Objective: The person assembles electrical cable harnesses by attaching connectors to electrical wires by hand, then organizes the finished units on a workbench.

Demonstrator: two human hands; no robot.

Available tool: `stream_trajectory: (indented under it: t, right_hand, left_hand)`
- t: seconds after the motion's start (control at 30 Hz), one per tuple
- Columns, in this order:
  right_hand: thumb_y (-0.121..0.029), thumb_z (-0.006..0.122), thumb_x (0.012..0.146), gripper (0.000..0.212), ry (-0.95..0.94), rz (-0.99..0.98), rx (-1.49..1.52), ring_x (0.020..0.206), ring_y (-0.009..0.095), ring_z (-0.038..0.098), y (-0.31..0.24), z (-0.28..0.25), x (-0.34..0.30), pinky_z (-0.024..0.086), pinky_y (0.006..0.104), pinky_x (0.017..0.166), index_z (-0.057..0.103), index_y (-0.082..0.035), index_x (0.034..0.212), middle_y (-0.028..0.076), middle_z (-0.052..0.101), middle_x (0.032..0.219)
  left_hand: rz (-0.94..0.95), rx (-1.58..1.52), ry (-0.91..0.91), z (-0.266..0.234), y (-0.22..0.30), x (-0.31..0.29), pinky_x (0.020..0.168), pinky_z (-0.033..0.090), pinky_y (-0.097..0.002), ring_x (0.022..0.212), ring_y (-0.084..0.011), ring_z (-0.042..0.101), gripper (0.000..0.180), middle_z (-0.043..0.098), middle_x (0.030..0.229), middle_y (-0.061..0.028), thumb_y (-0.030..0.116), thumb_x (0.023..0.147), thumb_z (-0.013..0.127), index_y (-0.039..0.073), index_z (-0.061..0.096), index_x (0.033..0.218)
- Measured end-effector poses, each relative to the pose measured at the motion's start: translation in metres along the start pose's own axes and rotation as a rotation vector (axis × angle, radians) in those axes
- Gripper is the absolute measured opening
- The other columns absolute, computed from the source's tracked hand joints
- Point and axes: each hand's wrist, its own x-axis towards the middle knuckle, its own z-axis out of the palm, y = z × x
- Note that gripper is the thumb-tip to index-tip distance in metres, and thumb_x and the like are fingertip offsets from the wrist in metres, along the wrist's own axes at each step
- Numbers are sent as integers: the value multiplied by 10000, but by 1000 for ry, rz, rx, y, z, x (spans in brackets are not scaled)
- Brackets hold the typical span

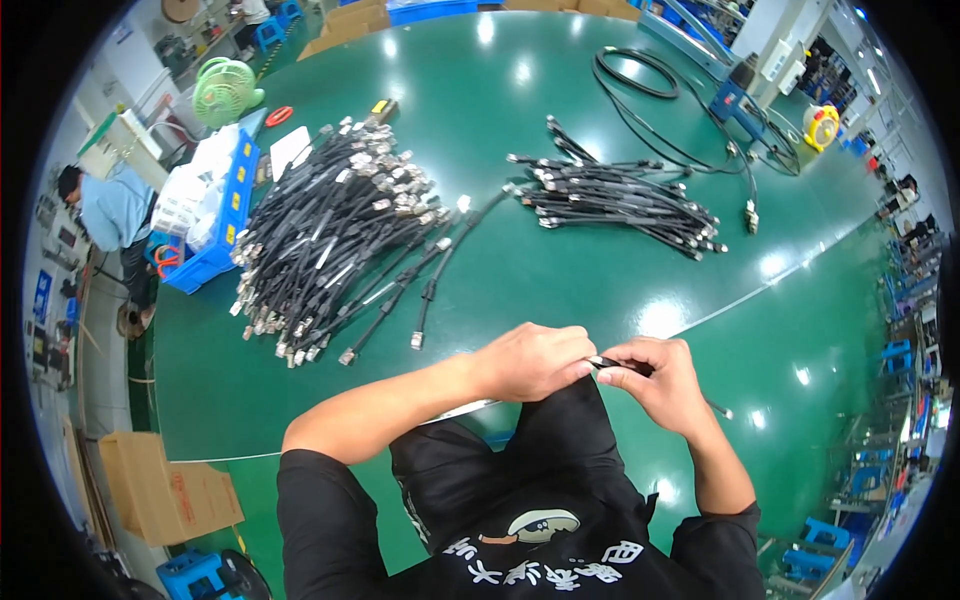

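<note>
Both my hands meet near the table's front edge, pinching one short black cable [622, 366] between them. My left hand [530, 360] grips its left end with closed fingers. My right hand [660, 380] holds the other part, and the cable's tail [716, 408] sticks out past it to the right. A large heap of black cables with metal connectors [330, 230] lies on the green table [560, 280] at the left. A smaller, neater bundle of the same cables [615, 195] lies farther back at the centre right.
A blue bin with white packets [210, 215] and a green fan [225, 90] stand at the table's left. Coiled black cable [640, 80] and a blue device [735, 100] sit at the back right. A cardboard box [165, 490] is on the floor; a person [110, 205] sits far left.
</note>
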Motion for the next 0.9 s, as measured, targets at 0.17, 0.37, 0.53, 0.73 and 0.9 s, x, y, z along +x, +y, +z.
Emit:
stream_trajectory:
  t: [0.17, 0.37, 0.53, 0.73, 0.9]
  right_hand:
    - [-113, 843, 880, 215, -27, -56, -42, 657, 235, 612, -1, -1, 6, 480, 365, 620, 781, -3, 1054, 126, 683, 801]
    - [-121, 846, 866, 212, 64, -274, -154, 699, 314, 657, 4, 1, 7, 508, 398, 628, 784, -10, 1037, 136, 699, 818]
    - [-85, 858, 832, 231, 163, -447, -225, 692, 325, 674, 13, 7, 6, 537, 402, 610, 767, 12, 1020, 130, 695, 812]
    - [-39, 867, 791, 282, 180, -557, -365, 696, 328, 688, 10, 4, 6, 544, 403, 584, 743, 23, 1037, 135, 691, 822]
    - [-66, 852, 822, 262, 126, -503, -372, 677, 336, 661, 7, 2, 7, 531, 419, 592, 745, 14, 1047, 131, 682, 817]
  left_hand:
    - [37, 143, -15, -8, -4, 1, 616, 533, -451, 739, -337, 650, 97, 594, 859, -112, 130, 991, 682, 45, 654, 1028]
    - [79, 22, 39, -10, -7, 6, 589, 471, -453, 677, -354, 594, 115, 550, 803, -135, 44, 934, 729, 23, 635, 996]
    - [115, 18, 89, -6, -8, 5, 566, 439, -444, 640, -341, 546, 124, 522, 783, -131, 15, 932, 724, -3, 630, 1012]
    - [106, 34, 71, -5, -9, 5, 560, 434, -446, 640, -339, 543, 140, 524, 792, -133, 8, 925, 727, -5, 630, 1025]
    - [106, 78, 59, -8, -6, 6, 569, 440, -447, 655, -337, 553, 151, 521, 797, -125, 19, 917, 741, 14, 613, 997]
